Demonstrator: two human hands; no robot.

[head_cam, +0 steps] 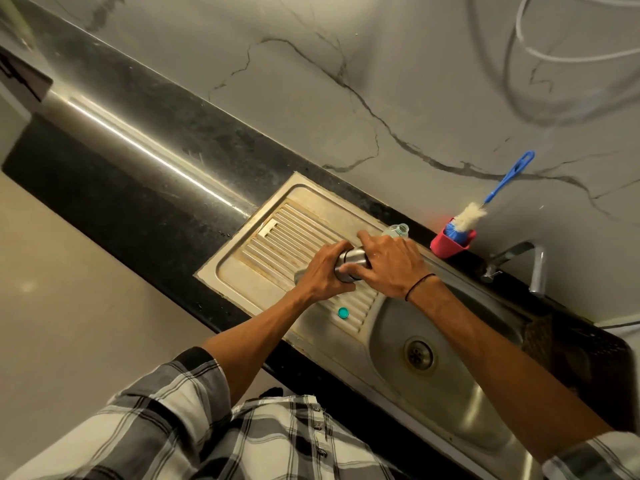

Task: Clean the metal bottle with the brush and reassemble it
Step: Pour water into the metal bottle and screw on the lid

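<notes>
The metal bottle [352, 264] stands on the ribbed draining board [277, 233], and both my hands are on it. My left hand [323, 271] grips its body from the left. My right hand [389, 263] covers its top, fingers curled round it, so the lid is hidden. The bottle brush [485, 206], with a blue handle and white bristles, stands in a red cup [448, 245] against the wall to the right, apart from both hands.
A clear plastic bottle [398, 231] without its cap sits just behind my right hand. A small teal cap [343, 312] lies on the draining board near the sink basin [460, 386]. A tap [533, 268] rises at the right. Black counter [138, 188] extends left.
</notes>
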